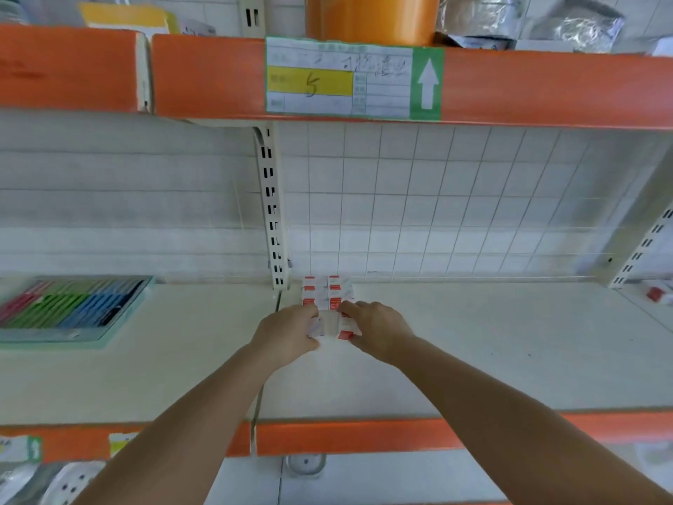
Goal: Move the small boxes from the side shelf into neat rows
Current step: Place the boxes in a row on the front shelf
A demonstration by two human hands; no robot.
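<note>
With my left hand and right hand gripping a bundle of small boxes, I'm placing it on the shelf; next, butt it squarely against the back row.

Shelf board: bare to the right of the hands and along the near edge.
Far left corner: white-and-red boxes stacked against the tiled wall, just beyond the held boxes.
Left bay: slotted upright at the far divide; tray of coloured packs fills its far part.
Overhead: orange upper shelf edge caps the opening.
Far right: small red item past the right upright.
</note>
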